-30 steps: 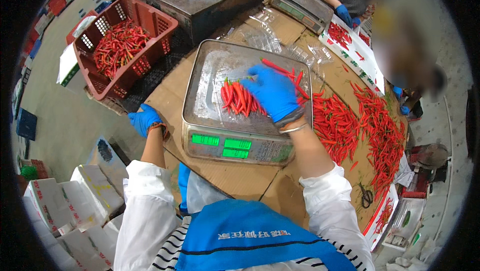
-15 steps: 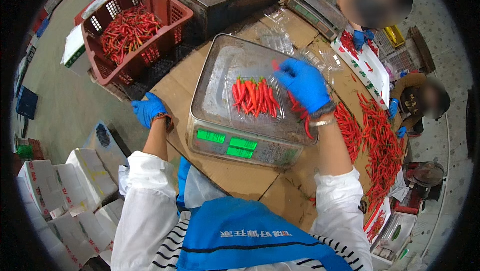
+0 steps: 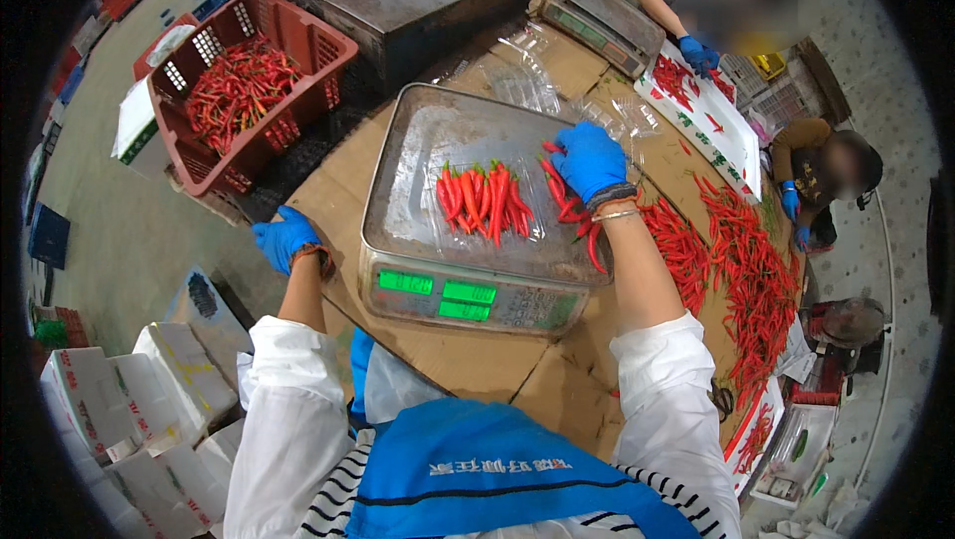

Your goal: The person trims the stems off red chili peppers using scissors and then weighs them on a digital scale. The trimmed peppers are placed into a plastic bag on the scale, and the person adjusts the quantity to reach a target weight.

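A clear plastic tray (image 3: 533,232) with a row of red chillies (image 3: 484,201) lies on the metal pan of a weighing scale (image 3: 476,285), whose green displays are lit. My right hand (image 3: 594,163), in a blue glove, is over the pan's right side, its fingers closed on a red chilli (image 3: 550,147) that pokes out at the fingertips. Just below that hand, loose chillies (image 3: 595,246) lie along the pan's right edge, partly hidden by it. My left hand (image 3: 286,238), also blue-gloved, rests on the table's left edge with fingers apart, holding nothing.
A red-brown crate (image 3: 328,37) of chillies stands at the far left. Heaped chillies (image 3: 746,280) cover the table's right side. Empty clear trays (image 3: 525,87) and a second scale (image 3: 597,27) lie beyond my scale. Co-workers are at the far side, one by a white box (image 3: 741,156).
My right hand has come down nearer the loose chillies at the pan's right edge. The row in the tray looks slightly rearranged. The whole view has shifted a little; my left hand stays at the table edge.
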Demonstrator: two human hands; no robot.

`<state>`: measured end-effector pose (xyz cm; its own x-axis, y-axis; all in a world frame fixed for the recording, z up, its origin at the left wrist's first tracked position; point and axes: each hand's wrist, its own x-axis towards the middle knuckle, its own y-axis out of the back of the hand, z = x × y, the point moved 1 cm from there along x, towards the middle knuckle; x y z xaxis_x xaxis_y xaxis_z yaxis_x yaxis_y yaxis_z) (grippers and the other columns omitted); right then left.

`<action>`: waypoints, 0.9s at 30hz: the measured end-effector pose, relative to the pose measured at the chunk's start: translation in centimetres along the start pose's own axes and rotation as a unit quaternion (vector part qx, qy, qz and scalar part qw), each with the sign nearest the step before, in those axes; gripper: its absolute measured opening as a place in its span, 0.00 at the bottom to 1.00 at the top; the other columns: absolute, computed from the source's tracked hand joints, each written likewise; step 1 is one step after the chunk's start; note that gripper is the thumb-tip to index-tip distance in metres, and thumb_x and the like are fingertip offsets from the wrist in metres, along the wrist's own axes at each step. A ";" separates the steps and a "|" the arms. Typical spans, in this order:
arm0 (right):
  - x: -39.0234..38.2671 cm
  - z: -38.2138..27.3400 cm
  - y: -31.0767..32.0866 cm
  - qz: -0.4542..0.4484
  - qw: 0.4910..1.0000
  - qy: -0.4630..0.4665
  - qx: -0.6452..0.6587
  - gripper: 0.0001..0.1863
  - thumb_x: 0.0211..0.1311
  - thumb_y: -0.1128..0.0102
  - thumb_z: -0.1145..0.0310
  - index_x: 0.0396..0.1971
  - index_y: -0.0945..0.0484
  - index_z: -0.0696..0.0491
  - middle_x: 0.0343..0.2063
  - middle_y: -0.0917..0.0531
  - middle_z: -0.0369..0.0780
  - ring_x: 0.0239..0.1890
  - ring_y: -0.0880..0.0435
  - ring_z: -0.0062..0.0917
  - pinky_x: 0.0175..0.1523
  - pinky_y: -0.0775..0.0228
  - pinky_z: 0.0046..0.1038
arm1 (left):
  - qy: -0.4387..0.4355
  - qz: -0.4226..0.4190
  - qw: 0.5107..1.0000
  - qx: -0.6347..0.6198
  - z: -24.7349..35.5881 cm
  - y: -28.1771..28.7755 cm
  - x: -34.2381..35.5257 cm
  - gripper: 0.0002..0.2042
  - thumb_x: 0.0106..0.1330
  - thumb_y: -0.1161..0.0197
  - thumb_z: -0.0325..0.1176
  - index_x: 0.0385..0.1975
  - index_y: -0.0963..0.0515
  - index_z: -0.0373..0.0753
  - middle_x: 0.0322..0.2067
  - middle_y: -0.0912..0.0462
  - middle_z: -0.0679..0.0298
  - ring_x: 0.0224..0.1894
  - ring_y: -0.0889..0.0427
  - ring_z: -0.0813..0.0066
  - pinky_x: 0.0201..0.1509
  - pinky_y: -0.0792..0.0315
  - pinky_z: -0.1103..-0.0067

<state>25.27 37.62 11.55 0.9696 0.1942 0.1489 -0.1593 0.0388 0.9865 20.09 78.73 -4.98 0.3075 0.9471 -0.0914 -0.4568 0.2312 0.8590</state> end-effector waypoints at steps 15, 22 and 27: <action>-4.1 -3.8 2.2 0.037 0.966 -0.034 0.252 0.16 0.54 0.39 0.55 0.38 0.21 0.49 0.28 0.18 0.42 0.32 0.18 0.37 0.36 0.28 0.35 | 0.001 -0.002 1.000 0.010 -0.1 0.3 0.4 0.34 0.62 0.50 0.56 0.58 0.39 0.32 0.54 0.30 0.44 0.50 0.24 0.47 0.48 0.27 0.57; -0.8 -1.9 0.9 -0.044 0.999 0.001 -0.011 0.13 0.48 0.37 0.55 0.24 0.17 0.49 0.27 0.18 0.45 0.31 0.19 0.42 0.39 0.27 0.39 | -0.003 0.017 1.000 0.013 -0.2 -0.1 0.1 0.32 0.63 0.50 0.54 0.58 0.38 0.32 0.53 0.29 0.44 0.49 0.23 0.48 0.48 0.26 0.58; -0.3 -1.5 2.4 -0.064 0.989 -0.058 0.118 0.13 0.47 0.40 0.56 0.23 0.17 0.49 0.27 0.18 0.45 0.32 0.19 0.41 0.40 0.26 0.39 | 0.000 0.006 1.000 0.023 0.2 0.6 0.1 0.32 0.62 0.49 0.54 0.57 0.37 0.32 0.52 0.28 0.44 0.48 0.22 0.48 0.46 0.26 0.58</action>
<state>24.34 39.14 13.73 0.9960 0.0886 0.0144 0.0015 -0.1765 0.9843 20.06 78.94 -4.38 0.3025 0.9498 -0.0802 -0.4215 0.2088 0.8825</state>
